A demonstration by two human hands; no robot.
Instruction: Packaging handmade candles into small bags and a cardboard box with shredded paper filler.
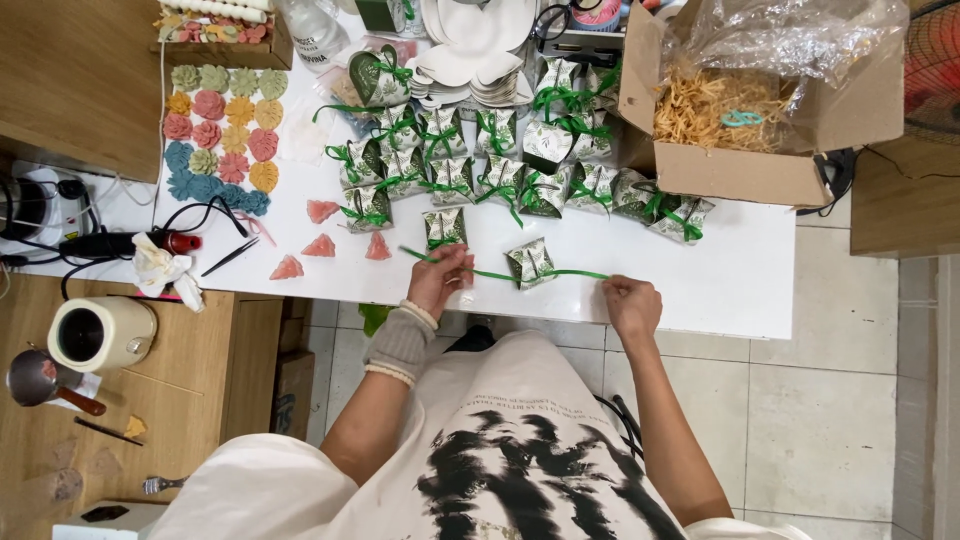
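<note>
The left hand (438, 278) pinched one end of a green ribbon (575, 274) against the white desk (740, 270), its fingers closed on the strand, and a grey knitted cuff (400, 345) covered that wrist. The right hand (632, 303) gripped the other end of the same ribbon in a closed fist at the near edge of the desk. Between the two hands, on the stretched ribbon, sat a small gift box (530, 263) printed with green leaves, touching the ribbon, which ran under or around it; which of the two could not be told. Just behind the left hand stood another leaf-printed box (445, 227), already tied with a green bow. Farther back from the small gift box lay a crowded cluster of tied boxes (480, 160), and behind that cluster a stack of white shell-shaped dishes (470, 50). To the right of the cluster stood an open cardboard carton (740, 170) filled with straw-coloured shredded paper. Left of the small gift box lay several pink tree-shaped pieces (320, 245), and beyond them rows of coloured flower-shaped pieces (222, 130). Off the left end of the desk, on a lower wooden surface, stood a cream melting pot (100, 335).
</note>
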